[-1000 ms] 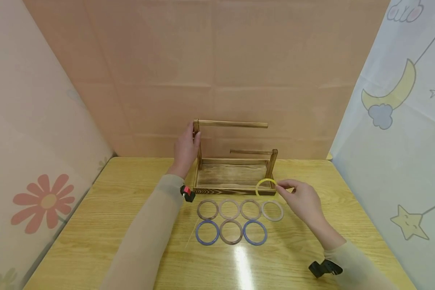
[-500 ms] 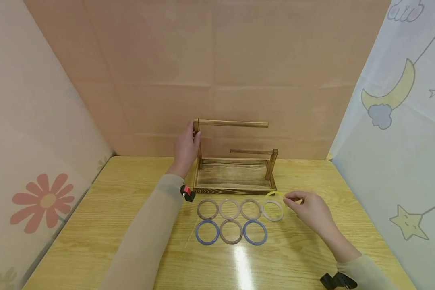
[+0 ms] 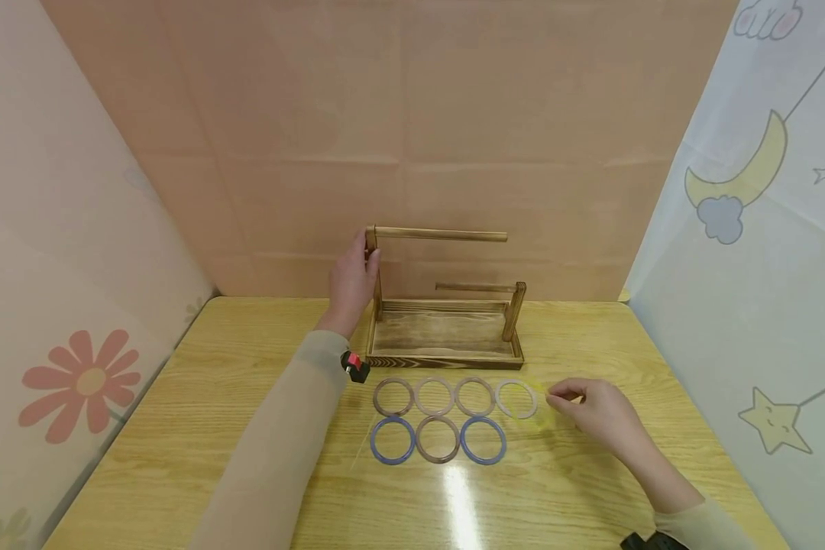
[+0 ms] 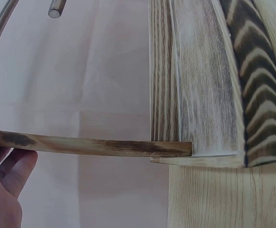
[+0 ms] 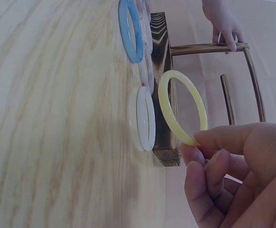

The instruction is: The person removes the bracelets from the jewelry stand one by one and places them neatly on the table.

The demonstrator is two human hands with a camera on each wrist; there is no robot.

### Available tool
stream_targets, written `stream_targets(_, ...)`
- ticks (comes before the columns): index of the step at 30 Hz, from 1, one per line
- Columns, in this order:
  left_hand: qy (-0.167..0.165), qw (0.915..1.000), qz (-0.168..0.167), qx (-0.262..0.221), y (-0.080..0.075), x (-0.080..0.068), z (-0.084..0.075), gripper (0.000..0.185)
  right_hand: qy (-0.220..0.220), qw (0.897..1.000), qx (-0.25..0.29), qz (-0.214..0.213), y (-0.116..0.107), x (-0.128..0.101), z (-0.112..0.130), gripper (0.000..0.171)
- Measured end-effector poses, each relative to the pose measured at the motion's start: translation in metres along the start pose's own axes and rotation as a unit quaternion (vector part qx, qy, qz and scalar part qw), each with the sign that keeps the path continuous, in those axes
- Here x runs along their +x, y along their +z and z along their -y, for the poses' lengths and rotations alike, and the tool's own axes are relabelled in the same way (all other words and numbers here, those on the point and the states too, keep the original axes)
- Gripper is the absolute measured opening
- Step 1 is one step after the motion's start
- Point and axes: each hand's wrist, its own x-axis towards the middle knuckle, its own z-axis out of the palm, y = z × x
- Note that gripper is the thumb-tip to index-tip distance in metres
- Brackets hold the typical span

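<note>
With my left hand (image 3: pixel 351 281) I hold the top of the tall left post (image 4: pixel 95 146) of a wooden jewellery rack (image 3: pixel 447 363); fingers and thumb wrap the post end in the left wrist view. My right hand (image 3: pixel 603 412) pinches a yellow bangle (image 5: pixel 164 99) between thumb and fingertips. This bangle is tilted, raised over the table to the right of the rack's front, and blurred in the head view. It partly overlaps a white bangle (image 3: pixel 498 399) there. The white one lies flat at the right end of the back row.
Several mauve and brown bangles (image 3: pixel 418 439) and two blue bangles (image 3: pixel 373 441) lie in two rows before the rack. The rack's upper bar (image 3: pixel 447 234) and lower bar (image 3: pixel 474 288) have free ends pointing opposite ways. A thin straw-like strip (image 3: pixel 361 451) lies at left.
My right hand has drawn the yellow bangle away from the rack's right front corner, toward me and rightward. The left hand keeps its hold on the post.
</note>
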Motion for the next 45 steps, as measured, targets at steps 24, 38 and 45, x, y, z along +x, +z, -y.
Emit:
stream_targets(24,-0.006,0.9999,0.007,0.01,0.002,0.001,0.0,0.042,0.002,0.996,0.028,0.08,0.006,-0.002,-0.019,0.014)
stream_targets(38,0.0,0.9999,0.004,0.01,0.004,0.001,0.002,0.039,0.014,0.995,0.026,0.095,0.018,0.005,-0.021,0.011)
stream_targets(45,-0.002,0.9999,0.004,0.012,0.004,0.001,0.001,0.043,0.006,0.995,0.033,0.099,0.021,0.007,-0.02,0.007)
